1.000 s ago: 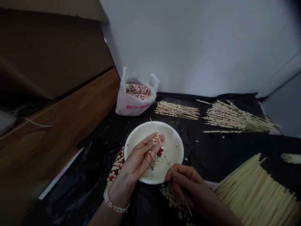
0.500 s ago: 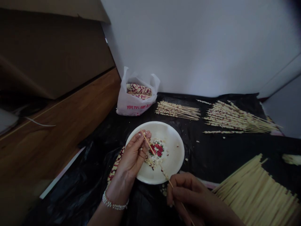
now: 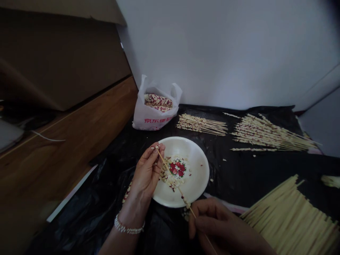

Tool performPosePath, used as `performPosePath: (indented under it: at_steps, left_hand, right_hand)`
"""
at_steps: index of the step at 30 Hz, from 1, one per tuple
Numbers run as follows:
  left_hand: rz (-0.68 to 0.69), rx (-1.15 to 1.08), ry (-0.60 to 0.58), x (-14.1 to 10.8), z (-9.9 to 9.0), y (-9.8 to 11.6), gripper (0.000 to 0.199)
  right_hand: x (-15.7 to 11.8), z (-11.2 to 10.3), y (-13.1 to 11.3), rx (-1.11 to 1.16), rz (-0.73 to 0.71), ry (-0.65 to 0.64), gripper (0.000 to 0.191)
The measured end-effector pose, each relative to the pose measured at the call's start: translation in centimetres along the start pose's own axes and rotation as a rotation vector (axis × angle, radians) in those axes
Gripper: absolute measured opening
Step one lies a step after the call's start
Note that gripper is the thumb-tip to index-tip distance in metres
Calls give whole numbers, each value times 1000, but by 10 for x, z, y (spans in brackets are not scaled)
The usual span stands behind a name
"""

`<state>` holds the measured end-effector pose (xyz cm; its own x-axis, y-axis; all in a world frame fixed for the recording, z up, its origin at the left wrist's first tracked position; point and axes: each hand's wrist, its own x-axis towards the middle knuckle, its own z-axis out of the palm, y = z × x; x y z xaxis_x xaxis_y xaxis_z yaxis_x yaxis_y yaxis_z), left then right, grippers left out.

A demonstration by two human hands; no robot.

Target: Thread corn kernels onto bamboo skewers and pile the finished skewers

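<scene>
Over the left side of a white bowl [image 3: 195, 191], my left hand [image 3: 148, 168] pinches a pale corn kernel at the tip of a skewer, with a few more kernels showing around the fingers. My right hand [image 3: 212, 219], low and right of the bowl, is closed on that thin wooden skewer [image 3: 168, 166]. A few threaded kernels [image 3: 185, 201] sit on the skewer just ahead of the right fingers. Loose corn kernels [image 3: 172, 183] lie in the bowl beside its printed red pattern. A speckled corn cob [image 3: 126, 193] is partly hidden behind my left forearm.
A white plastic bag [image 3: 152, 120] of speckled cobs stands behind the bowl. Filled skewers lie in a small pile [image 3: 196, 124] and a larger pile [image 3: 262, 132]. Bare skewers [image 3: 289, 216] are heaped at right on black plastic sheeting [image 3: 225, 170]. A wooden board [image 3: 92, 120] runs along the left.
My left hand has shifted slightly left and up, with the skewer tip now at its fingertips. The right hand keeps its hold, nearly in the same place.
</scene>
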<state>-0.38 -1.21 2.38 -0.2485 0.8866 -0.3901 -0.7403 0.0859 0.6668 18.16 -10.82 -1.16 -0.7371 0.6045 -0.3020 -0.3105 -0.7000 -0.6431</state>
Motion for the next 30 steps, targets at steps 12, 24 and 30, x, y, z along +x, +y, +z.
performPosePath:
  at_steps: [12,24,30]
  left_hand:
    - [16,-14,4,1,-1,-1,21]
    - [8,-58,24,2,0,1,19]
    - [18,-77,36,4,1,-1,20]
  right_hand:
    - [0,5,-5,17,0,4,23]
    - [3,2,1,45,-13,-19,26]
    - [1,5,-3,-14,-7,21,22]
